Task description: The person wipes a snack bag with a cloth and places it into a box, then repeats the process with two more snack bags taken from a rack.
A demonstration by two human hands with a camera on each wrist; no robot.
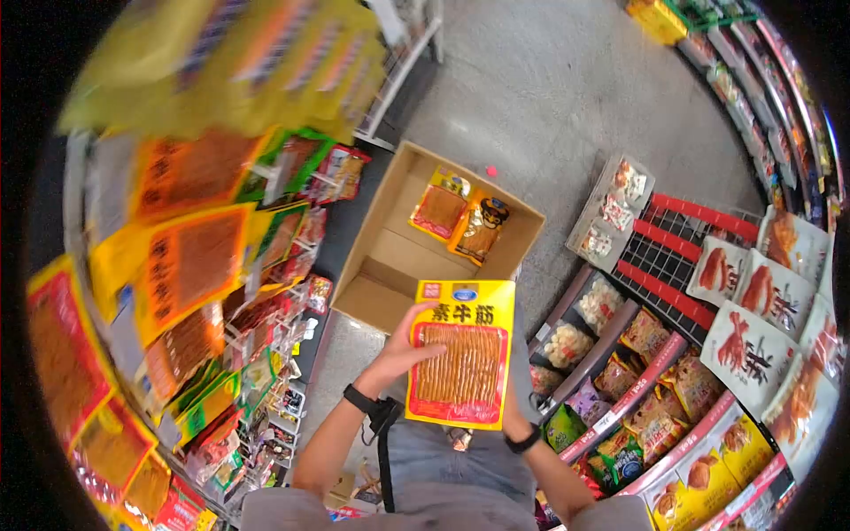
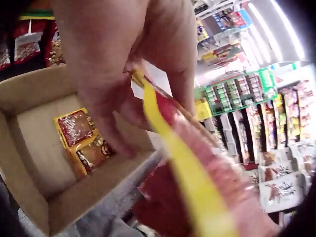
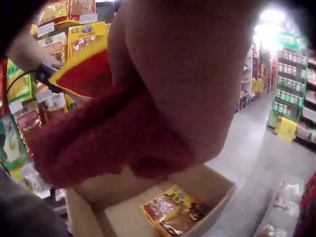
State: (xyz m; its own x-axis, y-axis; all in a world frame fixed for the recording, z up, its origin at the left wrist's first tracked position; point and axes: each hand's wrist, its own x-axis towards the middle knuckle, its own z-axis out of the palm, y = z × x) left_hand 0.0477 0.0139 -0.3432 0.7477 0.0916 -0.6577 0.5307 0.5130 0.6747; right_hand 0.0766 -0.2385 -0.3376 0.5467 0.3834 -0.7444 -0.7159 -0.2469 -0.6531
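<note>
"Why is that yellow packet held upright?"

"The left hand grips its left edge, thumb across the front, probably to steady it. The right hand holds a bunched red cloth near the packet's back; whether they touch, I can't tell."

"And past the hands?"

"An open cardboard box, just beyond the packet, likely placed for easy reach. Two small packets lie side by side inside, faces up."

"Farther out?"

"Hanging bags left of the hands, presumably racked for easy picking."
</note>
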